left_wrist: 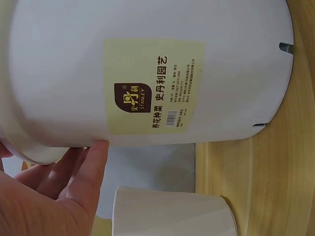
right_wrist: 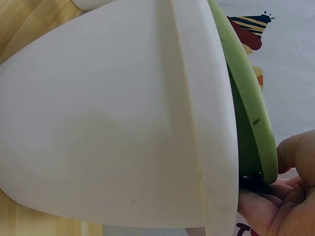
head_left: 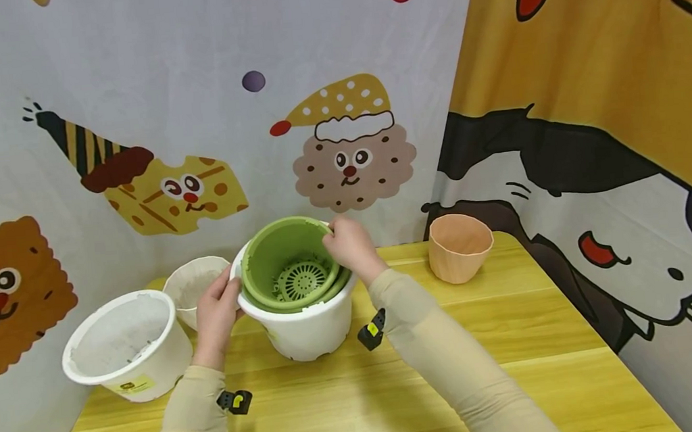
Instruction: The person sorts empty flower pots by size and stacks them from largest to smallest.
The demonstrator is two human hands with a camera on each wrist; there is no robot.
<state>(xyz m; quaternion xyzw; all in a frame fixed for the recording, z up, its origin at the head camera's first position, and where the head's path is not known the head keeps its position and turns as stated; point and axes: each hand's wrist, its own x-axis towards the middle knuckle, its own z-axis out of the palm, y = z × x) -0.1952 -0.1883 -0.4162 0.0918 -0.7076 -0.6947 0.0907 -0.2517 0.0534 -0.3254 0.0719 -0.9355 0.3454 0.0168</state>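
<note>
Right hand (head_left: pixel 351 244) pinches green pot (head_left: pixel 284 244); left hand (head_left: pixel 216 318) grips white pot (head_left: pixel 311 334); label (left_wrist: pixel 167 110) legible only in left wrist view.

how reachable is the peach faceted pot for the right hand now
Probably not while the right hand grips the round green plastic pot; once free, likely yes, as nothing stands between it and the peach pot.

Green pot (head_left: pixel 281 247); white pot (head_left: pixel 309 331) (pale-yellow label (left_wrist: pixel 153 86)); peach pot (head_left: pixel 459 256).
</note>
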